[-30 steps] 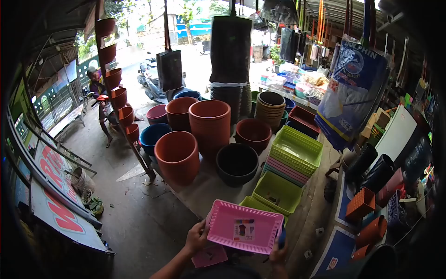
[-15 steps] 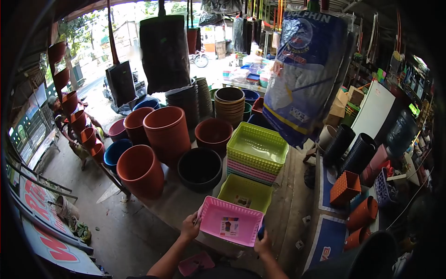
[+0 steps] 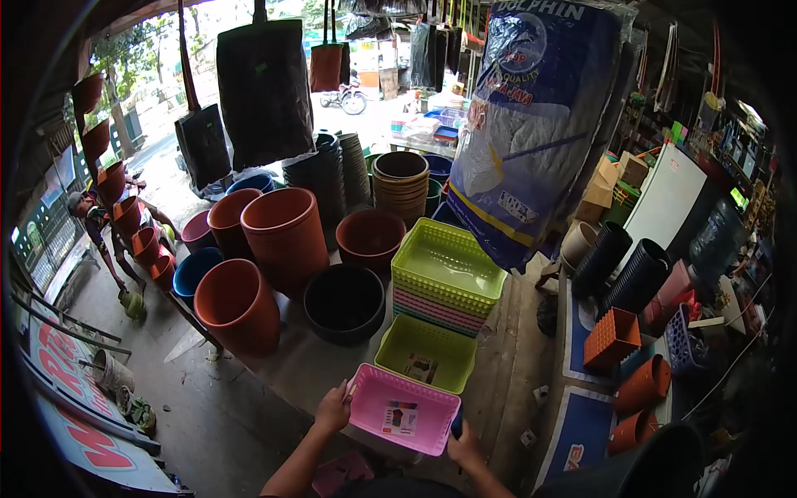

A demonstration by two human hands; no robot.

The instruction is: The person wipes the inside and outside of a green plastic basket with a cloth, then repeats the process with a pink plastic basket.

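Note:
A pink plastic basket (image 3: 378, 412) with a printed label inside is held level in front of me by its two short ends. My left hand (image 3: 334, 407) grips its left end, thumb over the rim. At the right end my right hand (image 3: 466, 448) is closed, with a small dark blue thing showing between it and the basket; I cannot tell what that thing is. Just beyond stands a lime green basket (image 3: 461, 365), also labelled inside, its near edge overlapped by the pink one. Behind it rises a stack of green and pink baskets (image 3: 448, 261).
Terracotta-coloured pots (image 3: 286, 241) and a black pot (image 3: 344, 303) crowd the table to the left. A large blue plastic pack (image 3: 531, 124) hangs at the upper right. Another pink item (image 3: 342, 473) lies low near my body. A person (image 3: 100, 224) bends down at far left.
My view has turned slightly, so the pots and stacks sit further left. The pink basket stays in both hands, slightly nearer me. The person at left now reaches lower.

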